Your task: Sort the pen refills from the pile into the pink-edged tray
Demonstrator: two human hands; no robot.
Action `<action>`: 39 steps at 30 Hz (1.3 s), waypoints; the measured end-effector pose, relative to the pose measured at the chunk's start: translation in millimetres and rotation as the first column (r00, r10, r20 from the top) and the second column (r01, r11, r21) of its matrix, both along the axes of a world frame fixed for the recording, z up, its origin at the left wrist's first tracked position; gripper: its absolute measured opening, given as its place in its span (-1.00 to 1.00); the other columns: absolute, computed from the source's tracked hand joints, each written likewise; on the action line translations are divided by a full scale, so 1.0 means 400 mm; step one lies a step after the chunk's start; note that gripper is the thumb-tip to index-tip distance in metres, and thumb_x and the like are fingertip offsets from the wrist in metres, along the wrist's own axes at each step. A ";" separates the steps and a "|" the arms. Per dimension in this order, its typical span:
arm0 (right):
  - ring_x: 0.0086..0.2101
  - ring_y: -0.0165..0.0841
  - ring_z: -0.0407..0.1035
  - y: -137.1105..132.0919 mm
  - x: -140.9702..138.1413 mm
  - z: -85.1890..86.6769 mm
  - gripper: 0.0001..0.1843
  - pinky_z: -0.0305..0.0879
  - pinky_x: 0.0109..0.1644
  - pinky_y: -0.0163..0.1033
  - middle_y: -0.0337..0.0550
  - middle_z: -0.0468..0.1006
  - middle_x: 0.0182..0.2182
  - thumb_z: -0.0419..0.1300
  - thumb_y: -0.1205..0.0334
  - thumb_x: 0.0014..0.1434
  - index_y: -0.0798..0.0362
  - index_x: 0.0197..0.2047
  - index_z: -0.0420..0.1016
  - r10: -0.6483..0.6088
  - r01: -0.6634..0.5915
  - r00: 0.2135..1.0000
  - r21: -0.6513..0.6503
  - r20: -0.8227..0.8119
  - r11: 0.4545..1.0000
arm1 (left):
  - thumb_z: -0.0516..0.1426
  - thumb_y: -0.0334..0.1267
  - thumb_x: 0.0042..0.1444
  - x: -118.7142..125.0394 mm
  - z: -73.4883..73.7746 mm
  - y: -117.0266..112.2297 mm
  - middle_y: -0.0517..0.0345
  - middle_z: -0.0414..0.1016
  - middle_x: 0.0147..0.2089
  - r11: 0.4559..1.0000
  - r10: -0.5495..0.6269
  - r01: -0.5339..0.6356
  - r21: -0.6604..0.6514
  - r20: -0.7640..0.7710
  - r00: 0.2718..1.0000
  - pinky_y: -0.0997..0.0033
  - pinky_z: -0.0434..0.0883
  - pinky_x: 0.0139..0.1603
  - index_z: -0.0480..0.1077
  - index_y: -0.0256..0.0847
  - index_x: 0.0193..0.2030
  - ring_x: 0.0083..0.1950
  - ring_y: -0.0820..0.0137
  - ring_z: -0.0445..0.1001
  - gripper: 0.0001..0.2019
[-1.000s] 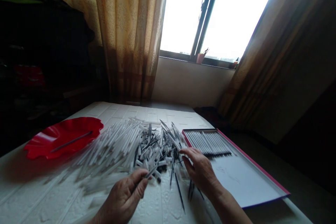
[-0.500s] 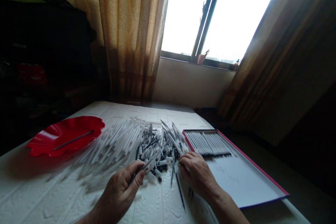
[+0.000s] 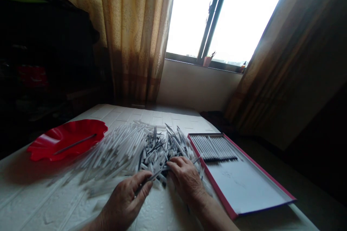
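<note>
A big heap of white pen barrels, dark refills and small caps [image 3: 127, 149] lies across the white table [image 3: 40, 198]. My left hand [image 3: 124, 202] is closed in a pinch on one thin dark refill [image 3: 151, 177] that points toward the heap. My right hand [image 3: 185, 177] rests palm down on the near right edge of the heap, fingers curled among the small parts. Whether it grips any of them is hidden. A flat red-edged tray [image 3: 252, 195] lies just right of this hand, with a row of finished pens [image 3: 215, 148] at its far end.
A red wavy-rimmed plate [image 3: 51, 148] at the left holds one dark refill [image 3: 74, 144]. Behind the table hang yellow curtains [image 3: 130, 36] beside a bright window [image 3: 225, 11]. The table's right edge runs just past the tray; dark furniture stands at the left.
My right hand has slid left from beside the tray onto the heap, covering the loose refills that lay in front of it. My left hand keeps its pinch on the refill, hardly moving.
</note>
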State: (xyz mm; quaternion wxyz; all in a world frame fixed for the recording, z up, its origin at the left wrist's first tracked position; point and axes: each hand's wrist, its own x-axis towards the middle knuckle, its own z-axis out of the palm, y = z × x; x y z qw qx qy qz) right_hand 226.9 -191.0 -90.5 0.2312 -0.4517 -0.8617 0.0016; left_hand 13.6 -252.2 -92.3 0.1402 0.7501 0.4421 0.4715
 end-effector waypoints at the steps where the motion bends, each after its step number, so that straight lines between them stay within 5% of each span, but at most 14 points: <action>1: -0.07 -0.11 0.44 0.002 0.001 0.000 -0.79 0.36 0.03 -0.05 -0.06 0.62 -0.06 0.21 0.41 0.24 0.03 -0.09 0.59 -0.003 0.003 1.000 0.002 -0.005 1.000 | 0.08 -0.28 0.28 0.001 0.001 0.000 0.36 0.62 -0.39 1.000 -0.002 0.002 0.020 -0.007 1.000 0.64 0.44 -0.40 0.46 -0.03 -0.10 -0.46 0.46 0.61 -0.85; 12: -0.30 -0.27 0.47 -0.037 0.053 0.045 -0.79 0.34 -0.23 -0.24 -0.19 0.60 -0.33 0.27 0.51 0.11 0.05 -0.22 0.46 0.078 -0.085 0.990 -0.061 -0.117 0.995 | 0.12 -0.21 0.27 -0.017 0.006 0.005 0.25 0.71 -0.18 1.000 -0.001 0.002 0.009 -0.170 0.985 0.60 0.53 -0.14 0.56 -0.03 -0.08 -0.19 0.38 0.69 -0.81; 29: -0.30 -0.28 0.44 -0.066 0.038 0.078 -0.88 0.25 -0.24 -0.26 -0.17 0.57 -0.34 0.20 0.43 0.19 0.03 -0.24 0.45 0.170 -0.175 0.983 -0.084 -0.064 0.981 | 0.03 -0.25 0.31 -0.017 0.029 -0.005 0.18 0.67 -0.19 0.991 -0.074 0.028 -0.128 -0.367 0.927 0.45 0.52 -0.21 0.55 -0.05 -0.04 -0.22 0.29 0.67 -0.74; 39: -0.24 -0.29 0.48 -0.078 0.028 0.089 -0.79 0.30 -0.17 -0.27 -0.19 0.62 -0.27 0.22 0.40 0.21 -0.05 -0.13 0.58 0.204 -0.221 0.972 -0.157 -0.118 0.962 | -0.01 -0.24 0.34 -0.023 0.002 0.000 0.19 0.59 -0.25 0.996 -0.058 0.021 -0.086 -0.455 0.889 0.42 0.46 -0.32 0.49 0.02 0.00 -0.30 0.26 0.64 -0.74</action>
